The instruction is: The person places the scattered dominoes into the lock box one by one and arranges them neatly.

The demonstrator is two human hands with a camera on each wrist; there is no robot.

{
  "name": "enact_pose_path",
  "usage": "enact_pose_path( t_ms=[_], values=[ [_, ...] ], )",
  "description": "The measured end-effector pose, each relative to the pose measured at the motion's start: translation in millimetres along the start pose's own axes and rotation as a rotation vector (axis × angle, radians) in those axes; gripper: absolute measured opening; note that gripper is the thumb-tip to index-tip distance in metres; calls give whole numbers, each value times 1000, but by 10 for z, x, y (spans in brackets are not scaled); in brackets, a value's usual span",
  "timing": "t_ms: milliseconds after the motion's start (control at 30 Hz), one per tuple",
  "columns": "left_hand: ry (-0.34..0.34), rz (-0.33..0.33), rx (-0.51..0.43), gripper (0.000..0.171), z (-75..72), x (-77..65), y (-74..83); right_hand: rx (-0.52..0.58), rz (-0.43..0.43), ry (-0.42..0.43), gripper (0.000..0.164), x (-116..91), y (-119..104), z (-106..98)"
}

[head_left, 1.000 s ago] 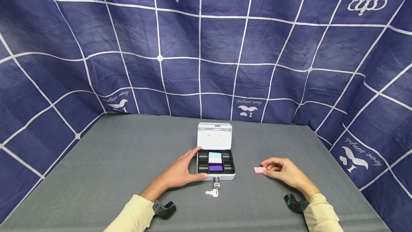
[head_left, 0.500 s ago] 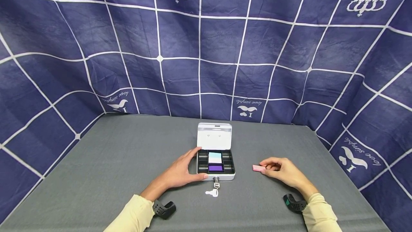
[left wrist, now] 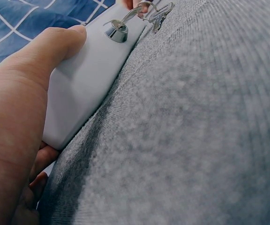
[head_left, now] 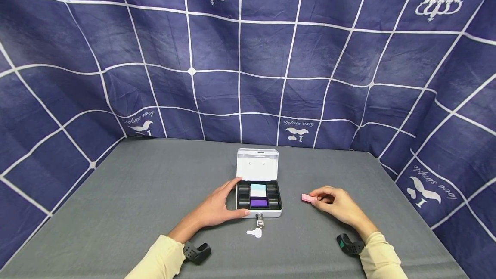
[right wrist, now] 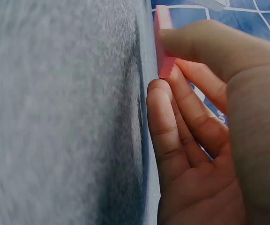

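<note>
A small white cash box stands on the grey cloth with its lid raised. My left hand grips its left front corner, thumb on the front wall and fingers along the left side. In the black tray lie a light blue and white pad and a purple pad. To the right of the box, my right hand pinches a pink sticky note pad between thumb and fingers, low over the cloth. Part of that pad is hidden by the thumb.
Keys hang from the lock on the box's front and lie on the cloth. The grey cloth spreads to both sides. A blue curtain with white lines hangs behind and at the sides.
My right hand has shifted slightly left and away from me with the pink sticky note pad, which has turned and tilted. The left hand and the cash box have stayed in place.
</note>
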State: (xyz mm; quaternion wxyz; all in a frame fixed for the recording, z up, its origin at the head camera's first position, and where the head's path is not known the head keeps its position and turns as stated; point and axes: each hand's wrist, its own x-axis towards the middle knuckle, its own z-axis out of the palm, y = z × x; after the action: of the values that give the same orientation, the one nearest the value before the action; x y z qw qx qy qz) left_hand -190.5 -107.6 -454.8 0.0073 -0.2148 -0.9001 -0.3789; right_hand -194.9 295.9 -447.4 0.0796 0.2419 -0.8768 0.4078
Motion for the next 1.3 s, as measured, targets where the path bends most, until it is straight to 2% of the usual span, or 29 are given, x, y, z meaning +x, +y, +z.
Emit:
enact_pose_path(
  t_ms=[400, 633, 867, 1067, 1300],
  values=[
    [-3, 5, 14, 101, -1, 17, 1, -6, -51, 69, 20, 80, -119, 60],
    [-1, 10, 17, 100, 6, 19, -3, -42, -31, 124, 17, 127, -157, 120],
    [-4, 6, 11, 100, 5, 4, -3, -34, -59, 167, 23, 176, -235, 177],
    [-5, 5, 2, 100, -1, 1, -1, 2, -93, 179, 25, 199, -320, 234],
    [-3, 5, 2, 100, -3, 7, -4, -1, -80, 192, 23, 229, -389, 304]
  ],
)
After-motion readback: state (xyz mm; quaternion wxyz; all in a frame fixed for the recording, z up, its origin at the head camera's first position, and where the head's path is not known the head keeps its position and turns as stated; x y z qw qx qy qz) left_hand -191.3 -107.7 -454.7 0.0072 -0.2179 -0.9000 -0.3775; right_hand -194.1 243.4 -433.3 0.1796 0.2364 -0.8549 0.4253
